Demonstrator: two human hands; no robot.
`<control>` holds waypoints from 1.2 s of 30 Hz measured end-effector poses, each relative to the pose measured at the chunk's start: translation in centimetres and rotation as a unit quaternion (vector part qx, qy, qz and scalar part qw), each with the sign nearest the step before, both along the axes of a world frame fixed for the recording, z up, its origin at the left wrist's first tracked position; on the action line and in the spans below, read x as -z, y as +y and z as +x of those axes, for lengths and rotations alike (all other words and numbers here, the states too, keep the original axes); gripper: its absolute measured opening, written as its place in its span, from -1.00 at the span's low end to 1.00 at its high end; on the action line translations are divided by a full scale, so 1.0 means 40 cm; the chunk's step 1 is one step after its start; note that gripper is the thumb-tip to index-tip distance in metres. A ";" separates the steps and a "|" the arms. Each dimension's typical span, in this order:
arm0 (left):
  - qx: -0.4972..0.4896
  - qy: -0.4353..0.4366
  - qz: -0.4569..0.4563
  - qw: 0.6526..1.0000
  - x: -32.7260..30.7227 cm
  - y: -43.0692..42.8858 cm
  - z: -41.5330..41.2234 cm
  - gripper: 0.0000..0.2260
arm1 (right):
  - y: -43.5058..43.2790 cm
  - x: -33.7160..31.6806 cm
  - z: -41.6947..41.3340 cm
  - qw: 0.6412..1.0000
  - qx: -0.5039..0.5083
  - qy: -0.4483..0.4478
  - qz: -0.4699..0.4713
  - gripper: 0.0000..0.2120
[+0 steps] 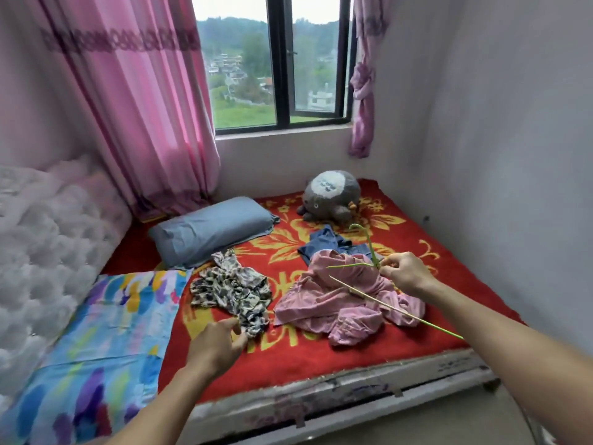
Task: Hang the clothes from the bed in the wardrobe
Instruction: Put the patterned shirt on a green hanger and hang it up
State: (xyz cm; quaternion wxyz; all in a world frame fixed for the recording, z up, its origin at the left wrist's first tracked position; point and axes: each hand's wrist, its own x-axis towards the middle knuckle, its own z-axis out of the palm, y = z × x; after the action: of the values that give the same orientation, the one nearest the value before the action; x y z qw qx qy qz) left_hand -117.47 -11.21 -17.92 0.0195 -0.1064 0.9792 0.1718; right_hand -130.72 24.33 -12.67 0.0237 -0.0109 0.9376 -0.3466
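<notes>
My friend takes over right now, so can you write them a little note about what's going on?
Left grip pinches a corner of the patterned top.
Right grip holds a green hanger over the pink top.
A blue garment lies behind the pink top; all three are on the bed.
Done: no clothes are on the hanger yet.
Left: hang all three. The wardrobe is out of view.

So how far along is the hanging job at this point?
Done: nothing visible; the patterned garment, pink garment and blue garment all lie on the bed. In hand: the right hand grips a green hanger above the pink one; the left hand reaches the patterned garment's edge, grip unclear. Left: hanging all three; no wardrobe in view.
</notes>
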 end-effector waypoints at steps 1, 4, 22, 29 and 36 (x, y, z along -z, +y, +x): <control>0.004 -0.013 0.001 1.000 0.020 0.002 -0.033 -0.84 | 0.012 0.027 -0.031 1.000 0.002 -0.010 0.002 -0.93; 0.009 -0.040 -0.002 0.999 0.083 -0.001 -0.133 -0.82 | 0.030 0.106 -0.132 0.999 0.004 -0.037 0.013 -0.90; -0.123 -0.255 0.075 0.956 0.561 -0.108 -0.650 -0.91 | -0.296 0.803 -0.890 0.967 -0.006 -0.250 0.053 -0.78; -0.158 -0.342 0.121 0.918 0.853 -0.192 -0.766 -0.88 | -0.316 1.068 -0.994 0.958 0.037 -0.261 0.116 -0.84; -0.216 -0.202 0.098 0.950 1.081 -0.344 -0.996 -0.60 | -0.381 1.170 -0.905 0.990 0.008 -0.099 0.103 -0.55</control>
State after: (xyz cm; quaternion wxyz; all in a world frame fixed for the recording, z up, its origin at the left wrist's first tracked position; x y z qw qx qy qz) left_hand -157.30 -24.99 -61.16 0.1901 -0.3452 0.8868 0.2414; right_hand -166.94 9.09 -59.47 0.1144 0.0337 0.9616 -0.2473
